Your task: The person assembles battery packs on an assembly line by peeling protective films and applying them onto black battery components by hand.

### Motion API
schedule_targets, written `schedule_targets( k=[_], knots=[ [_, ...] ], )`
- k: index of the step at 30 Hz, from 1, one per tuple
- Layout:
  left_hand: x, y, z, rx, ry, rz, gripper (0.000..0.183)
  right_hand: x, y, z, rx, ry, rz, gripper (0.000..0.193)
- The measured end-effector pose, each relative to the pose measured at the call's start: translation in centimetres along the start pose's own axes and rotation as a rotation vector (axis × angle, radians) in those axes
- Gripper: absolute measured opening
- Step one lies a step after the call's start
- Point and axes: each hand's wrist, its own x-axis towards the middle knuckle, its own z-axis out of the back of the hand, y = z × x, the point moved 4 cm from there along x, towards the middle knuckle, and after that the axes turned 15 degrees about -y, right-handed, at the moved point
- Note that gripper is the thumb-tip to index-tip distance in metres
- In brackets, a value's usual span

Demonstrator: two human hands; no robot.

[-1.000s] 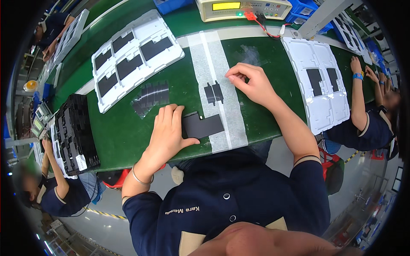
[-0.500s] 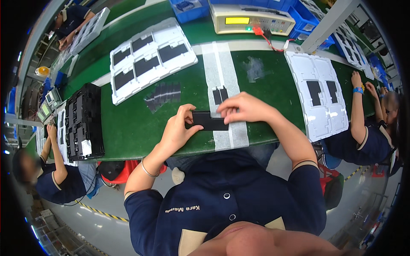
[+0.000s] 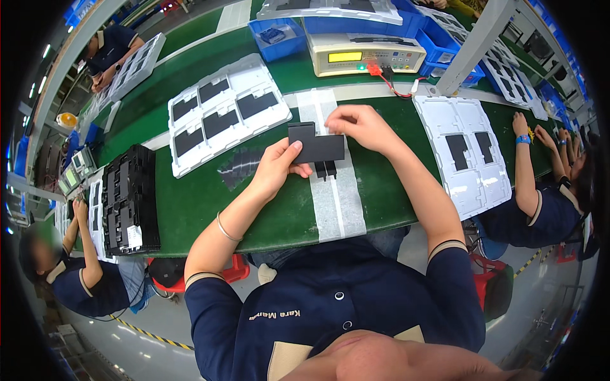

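Note:
My left hand grips a flat black rectangular piece by its left end, thumb on top. The piece has a notched upper edge and is held over the white strip on the bench. My right hand is at its upper right edge, thumb and fingers pinched together; whatever lies between them is too small to make out. Small black strips lie on the white strip, partly hidden under the piece. Left of my left hand, a row of dark glossy tape pieces lies on the green bench.
A white tray with black flat pieces lies at the back left, another white tray at the right. Stacked black trays stand far left. Behind are a bench meter with red lead and blue bins. Co-workers sit both sides.
My left hand has lifted the black piece up and away from me, turning it. My right hand has moved away from me to its upper edge. The whole view has shifted slightly.

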Motion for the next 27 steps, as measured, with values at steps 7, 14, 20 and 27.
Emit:
schedule_targets(
  k=[7, 14, 20, 27],
  knots=[
    [-0.3, 2.3, 0.1, -0.014, 0.077, 0.065, 0.029, -0.9, -0.9, -2.0, 0.026, -0.04, -0.021, 0.015],
    [-0.4, 2.8, 0.3, 0.048, 0.069, 0.036, 0.027, -1.6, -1.3, -2.9, 0.032, -0.052, 0.025, 0.029],
    [-0.8, 1.7, 0.2, 0.25, -0.044, -0.196, 0.024, -2.2, -1.1, -3.4, -0.04, -0.076, -0.016, 0.031],
    [-1.1, 1.7, 0.2, 0.328, -0.074, -0.171, 0.024, -2.4, -0.9, -3.4, -0.112, -0.078, 0.135, 0.028]
  ],
)
